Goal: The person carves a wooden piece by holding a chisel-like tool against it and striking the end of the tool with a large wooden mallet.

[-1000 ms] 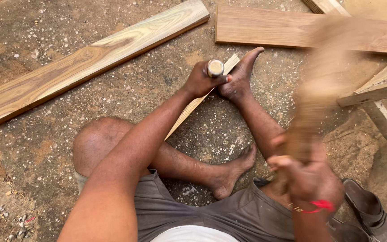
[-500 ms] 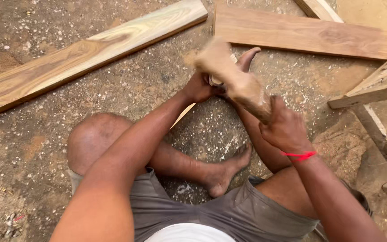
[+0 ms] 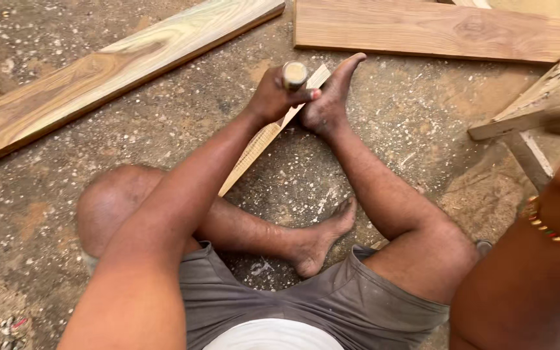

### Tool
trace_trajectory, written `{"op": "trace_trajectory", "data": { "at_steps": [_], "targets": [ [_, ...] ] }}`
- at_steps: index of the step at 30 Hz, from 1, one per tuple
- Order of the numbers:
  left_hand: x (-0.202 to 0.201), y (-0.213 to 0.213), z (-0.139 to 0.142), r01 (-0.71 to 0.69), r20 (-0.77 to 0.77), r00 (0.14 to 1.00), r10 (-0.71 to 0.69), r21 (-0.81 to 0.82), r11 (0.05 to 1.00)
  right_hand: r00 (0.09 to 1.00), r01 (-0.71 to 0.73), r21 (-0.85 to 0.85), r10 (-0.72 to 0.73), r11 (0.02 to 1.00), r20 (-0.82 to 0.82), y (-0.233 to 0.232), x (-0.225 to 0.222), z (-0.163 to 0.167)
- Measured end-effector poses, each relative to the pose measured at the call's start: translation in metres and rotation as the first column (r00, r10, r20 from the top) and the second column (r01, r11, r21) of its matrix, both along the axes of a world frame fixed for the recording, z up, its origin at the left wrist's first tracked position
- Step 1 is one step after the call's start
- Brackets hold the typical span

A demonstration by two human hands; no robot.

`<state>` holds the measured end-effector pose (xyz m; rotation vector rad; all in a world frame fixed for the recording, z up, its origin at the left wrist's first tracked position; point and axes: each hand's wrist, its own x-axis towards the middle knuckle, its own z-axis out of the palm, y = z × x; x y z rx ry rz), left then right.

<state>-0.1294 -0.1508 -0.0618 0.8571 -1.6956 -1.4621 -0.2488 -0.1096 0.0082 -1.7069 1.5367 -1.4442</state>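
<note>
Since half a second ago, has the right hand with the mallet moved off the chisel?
Yes. It has swung up and to the right, away from the chisel that the left hand holds by the foot. Only the right forearm shows now, near the wooden frame.

grey shorts (image 3: 332, 304), beaded wristband (image 3: 549, 228)

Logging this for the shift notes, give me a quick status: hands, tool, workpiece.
Left hand gripping chisel, upright on narrow wooden strip. Right hand out of frame; forearm at right edge. Right foot braced beside the strip.
</note>
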Motion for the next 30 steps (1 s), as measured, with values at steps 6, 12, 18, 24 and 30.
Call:
{"op": "trace_trajectory", "data": {
  "at_steps": [6,12,18,24,30],
  "targets": [
    [0.013,0.01,-0.008,-0.109,-0.259,0.964,-0.053,-0.572,0.813,0.761,0.275,0.475,0.113,0.836,-0.638,0.121,-0.101,0.03],
    [0.019,0.004,-0.004,-0.302,0.01,0.953,0.302,0.044,0.952,0.802,0.289,0.224,-0.108,0.931,-0.587,0.173,-0.103,0.031],
    [-0.006,0.012,-0.001,0.178,-0.116,0.973,-0.2,-0.174,0.968,0.999,0.017,0.024,-0.018,1.0,0.027,0.03,-0.022,-0.007],
    [-0.002,0.001,0.001,0.068,-0.014,0.997,-0.07,-0.097,0.993,0.995,-0.062,0.033,0.059,0.998,0.085,-0.011,-0.023,-0.039],
    [0.005,0.009,-0.016,0.107,-0.03,0.993,-0.113,-0.159,0.981,0.705,0.354,0.57,0.189,0.741,-0.684,0.143,-0.109,0.025]
  ]
}}
